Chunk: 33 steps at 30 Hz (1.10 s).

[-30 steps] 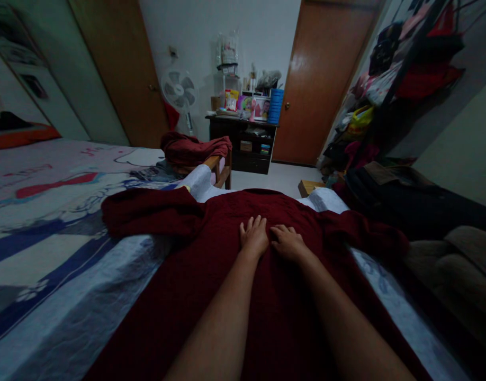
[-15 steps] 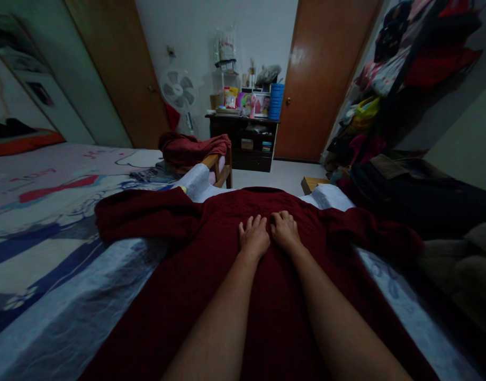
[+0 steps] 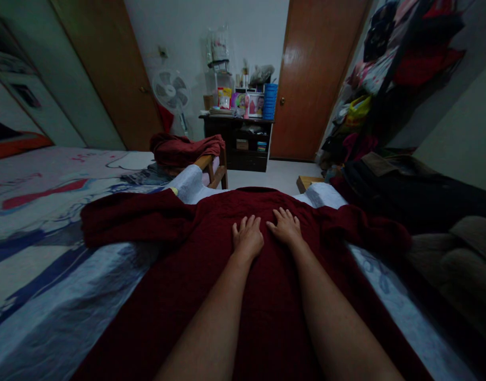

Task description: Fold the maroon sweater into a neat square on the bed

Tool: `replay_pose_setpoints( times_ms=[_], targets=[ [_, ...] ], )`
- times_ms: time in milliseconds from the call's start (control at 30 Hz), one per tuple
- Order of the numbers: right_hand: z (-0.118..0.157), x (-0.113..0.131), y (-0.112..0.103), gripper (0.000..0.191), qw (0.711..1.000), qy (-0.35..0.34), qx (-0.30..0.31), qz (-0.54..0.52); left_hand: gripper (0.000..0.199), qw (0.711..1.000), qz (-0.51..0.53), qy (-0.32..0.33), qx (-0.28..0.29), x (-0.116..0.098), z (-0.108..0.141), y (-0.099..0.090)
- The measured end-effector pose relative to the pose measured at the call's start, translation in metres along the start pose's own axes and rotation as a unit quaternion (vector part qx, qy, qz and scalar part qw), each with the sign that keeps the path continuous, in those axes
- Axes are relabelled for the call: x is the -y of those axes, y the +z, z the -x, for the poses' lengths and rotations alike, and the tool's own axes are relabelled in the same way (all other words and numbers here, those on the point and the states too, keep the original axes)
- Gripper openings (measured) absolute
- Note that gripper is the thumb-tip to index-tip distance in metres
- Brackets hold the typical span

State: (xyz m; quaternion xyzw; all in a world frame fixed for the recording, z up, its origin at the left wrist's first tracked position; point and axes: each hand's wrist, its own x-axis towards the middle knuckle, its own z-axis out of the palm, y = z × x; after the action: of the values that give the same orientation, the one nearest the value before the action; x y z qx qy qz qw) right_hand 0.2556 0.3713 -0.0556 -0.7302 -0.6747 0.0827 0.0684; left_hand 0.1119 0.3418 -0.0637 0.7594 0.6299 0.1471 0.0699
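A dark red long-sleeved garment (image 3: 275, 296) lies spread out, its neckline at the far end and its sleeves stretched to both sides. Beneath it is a light blue-grey cloth (image 3: 104, 286). My left hand (image 3: 248, 236) rests on the upper part of the garment with its fingers apart. Just to the right, my right hand (image 3: 286, 226) lies palm down on the same fabric, fingers spread. The two hands do not touch, and neither holds anything.
A patterned bedspread (image 3: 36, 211) is on the left. A reddish cloth (image 3: 185, 150) hangs over a wooden frame (image 3: 223, 172). Farther back are a fan (image 3: 171, 91) and a dark cabinet (image 3: 235, 143). Dark clothes (image 3: 417, 185) are piled at the right.
My right hand's fingers have spread out from a more curled pose, and the gap between my hands has widened a little. The whole view has shifted slightly.
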Motion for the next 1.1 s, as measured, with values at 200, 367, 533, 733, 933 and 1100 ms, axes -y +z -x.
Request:
replay_pose_setpoints(
  times_ms=[200,367,533,733,933,1100],
  targets=[
    [-0.008,-0.023,-0.003,0.066,0.999,0.042,-0.003,0.001,0.053,1.0,0.0,-0.003,-0.001,0.001,-0.001,0.001],
    [-0.01,-0.034,-0.005,0.065,0.998,0.067,-0.004,-0.013,0.053,1.0,0.0,-0.004,0.002,0.0,-0.001,0.001],
    [-0.006,-0.039,-0.011,0.061,0.996,0.073,-0.042,-0.031,0.053,1.0,-0.002,-0.006,0.0,0.0,-0.002,0.002],
    [-0.001,-0.042,-0.018,0.049,0.987,0.105,-0.114,-0.038,0.054,1.0,-0.004,-0.007,0.002,0.0,-0.001,0.002],
    [-0.005,-0.047,-0.012,0.055,0.992,0.116,-0.049,-0.018,0.053,1.0,-0.006,-0.001,-0.021,0.002,-0.001,0.005],
    [-0.005,-0.047,-0.011,0.06,0.99,0.136,-0.021,-0.01,0.052,1.0,-0.01,0.002,-0.017,0.002,-0.001,0.004]
  ],
)
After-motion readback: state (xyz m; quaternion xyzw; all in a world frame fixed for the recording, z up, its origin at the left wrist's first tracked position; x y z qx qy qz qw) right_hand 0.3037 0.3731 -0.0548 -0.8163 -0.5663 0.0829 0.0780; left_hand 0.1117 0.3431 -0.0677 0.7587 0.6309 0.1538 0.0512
